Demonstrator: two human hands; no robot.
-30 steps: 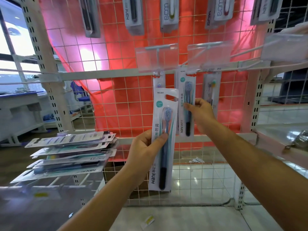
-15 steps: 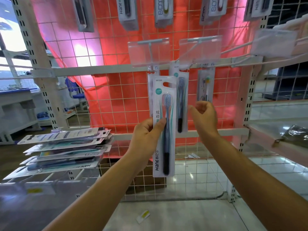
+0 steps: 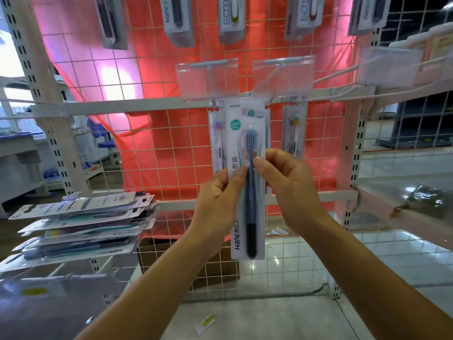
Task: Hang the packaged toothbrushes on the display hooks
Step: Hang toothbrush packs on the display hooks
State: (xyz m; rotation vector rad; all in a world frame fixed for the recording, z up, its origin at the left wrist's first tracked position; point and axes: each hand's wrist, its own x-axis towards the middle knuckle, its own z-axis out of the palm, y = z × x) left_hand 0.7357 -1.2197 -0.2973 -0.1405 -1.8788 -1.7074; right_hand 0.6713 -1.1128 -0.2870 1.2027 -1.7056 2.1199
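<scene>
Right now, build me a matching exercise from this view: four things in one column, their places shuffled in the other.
1 Hane toothbrush pack
2 stack of toothbrush packs
3 BDM pack
4 paper scrap

A on the floor
B hanging in the top row
C pinched between left hand and right hand
D piled at far left

Pairs: 1-C, 2-D, 3-B, 4-A

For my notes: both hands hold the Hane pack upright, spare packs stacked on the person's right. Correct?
No. The head view shows the spare packs stacked on the person's left. The left hand and right hand hold the Hane pack upright.
</scene>
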